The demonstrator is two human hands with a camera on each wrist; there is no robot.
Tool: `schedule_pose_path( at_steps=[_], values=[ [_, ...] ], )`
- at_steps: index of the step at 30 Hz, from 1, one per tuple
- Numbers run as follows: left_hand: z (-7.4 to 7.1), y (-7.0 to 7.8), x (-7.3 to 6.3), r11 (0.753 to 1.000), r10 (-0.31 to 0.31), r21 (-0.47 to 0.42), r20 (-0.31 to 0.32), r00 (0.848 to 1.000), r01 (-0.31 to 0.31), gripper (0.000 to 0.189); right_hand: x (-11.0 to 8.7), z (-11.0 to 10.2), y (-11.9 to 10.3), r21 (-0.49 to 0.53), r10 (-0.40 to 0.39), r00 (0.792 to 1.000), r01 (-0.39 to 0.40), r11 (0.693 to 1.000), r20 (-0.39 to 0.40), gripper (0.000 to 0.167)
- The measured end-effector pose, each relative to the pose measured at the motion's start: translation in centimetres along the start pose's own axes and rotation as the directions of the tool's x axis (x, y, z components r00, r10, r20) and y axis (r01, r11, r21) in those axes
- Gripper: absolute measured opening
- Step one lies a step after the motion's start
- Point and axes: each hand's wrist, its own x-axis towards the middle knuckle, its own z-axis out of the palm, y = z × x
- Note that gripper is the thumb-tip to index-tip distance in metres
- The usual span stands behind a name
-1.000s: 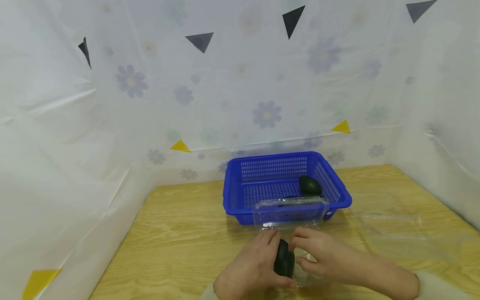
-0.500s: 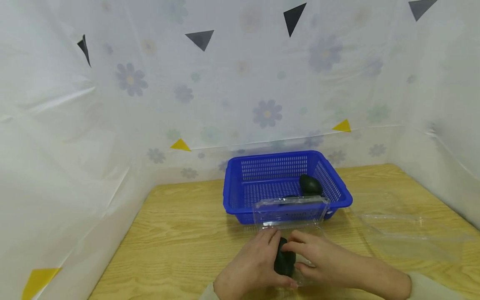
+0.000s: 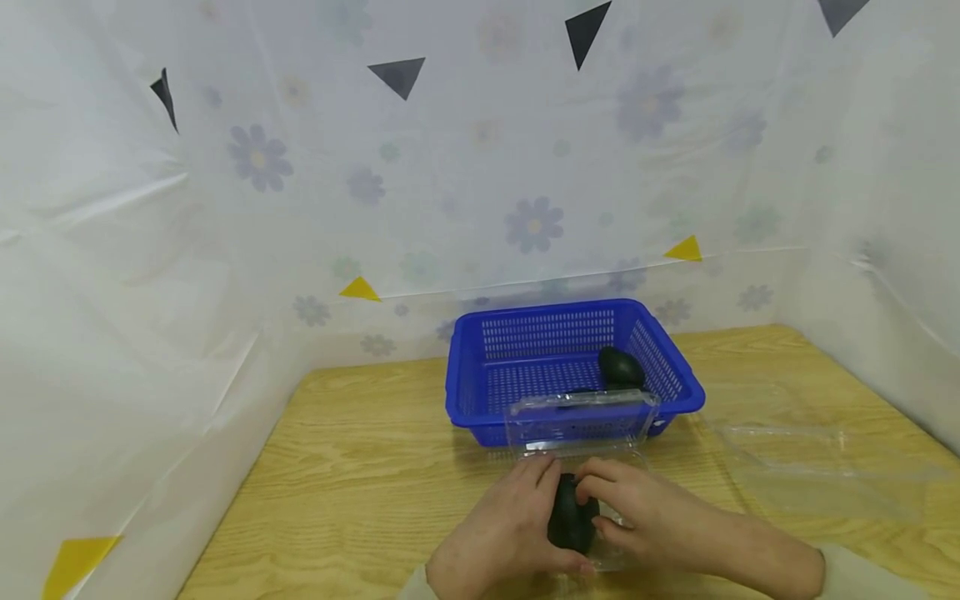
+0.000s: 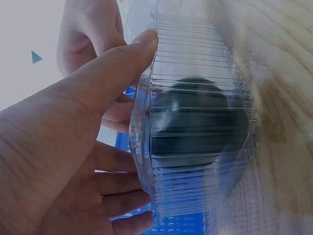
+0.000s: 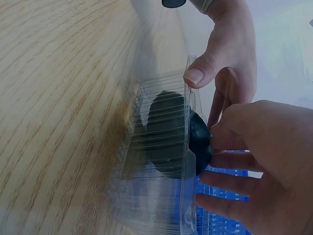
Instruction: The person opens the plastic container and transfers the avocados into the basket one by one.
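A dark green avocado [image 3: 572, 521] lies in the left half of a clear plastic clamshell box [image 3: 585, 421], whose lid stands raised at the back. My left hand [image 3: 502, 525] spans the box's left side, its thumb on the near rim and its fingers at the far rim; the left wrist view shows the avocado [image 4: 195, 122] through the ribbed wall. Bent fingers of my right hand [image 3: 637, 512] pinch the avocado from the right and above. In the right wrist view the right fingertips meet the avocado [image 5: 200, 142] above the rim.
Behind the box stands a blue plastic basket [image 3: 468, 375]. It holds an avocado [image 3: 621, 369] and another dark one, mostly hidden behind the raised lid. Another clear plastic box [image 3: 817, 467] lies at the right on the wooden table [image 3: 352, 467].
The right fingers first moved left over the avocado, then slightly back right. The avocado has shifted a little to the right inside the box. The left hand has hardly moved.
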Motion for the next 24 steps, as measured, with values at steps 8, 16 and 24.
schedule_pose_path(
  at_steps=[8,16,24],
  values=[
    [0.1,-0.08,0.08,1.0,0.02,0.017,-0.017,1.0,-0.02,0.089,0.01,0.12,-0.11,0.034,0.022,1.0,-0.022,0.999,0.001,0.032],
    [0.15,-0.05,0.14,1.0,0.002,0.024,-0.004,1.0,-0.002,0.094,0.07,0.27,-0.06,-0.075,0.001,0.998,-0.005,0.997,-0.058,0.032],
    [0.21,0.0,0.17,0.998,0.006,0.059,-0.011,1.0,-0.005,0.097,0.29,0.54,0.08,-0.039,0.042,0.999,-0.042,0.998,-0.024,0.034]
  ],
)
